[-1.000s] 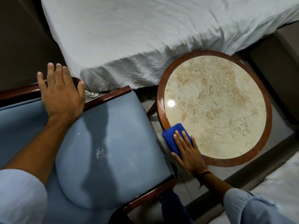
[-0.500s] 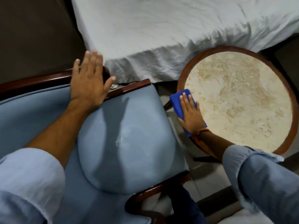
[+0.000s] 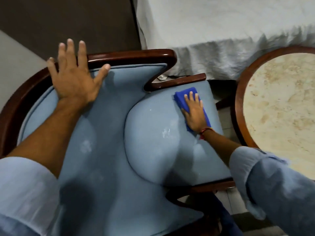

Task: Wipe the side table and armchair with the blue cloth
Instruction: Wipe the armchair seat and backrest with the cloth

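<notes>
Behind both of your hands, a white bedsheet (image 3: pixel 213 31) drapes down to the dark wooden frame (image 3: pixel 133 56) of the armchair (image 3: pixel 105 133). Your right hand (image 3: pixel 194 113) lies flat, fingers extended, pressing the blue cloth (image 3: pixel 183 96) onto the seat cushion (image 3: pixel 153 142); it pins the cloth rather than gripping it. The cloth is a folded, vivid royal-blue pad, darker than the pale blue upholstery, showing beyond your fingertips and along both sides of the palm. White scuff marks (image 3: pixel 166 132) sit on the cushion just left of your right wrist. Your left hand (image 3: pixel 73 74) is spread open, holding nothing, palm resting on the padded backrest, fingers reaching over the frame. Right of your right forearm stands the round side table (image 3: pixel 279 99), with a mottled beige marble top inside a wooden rim, apart from the cloth.
</notes>
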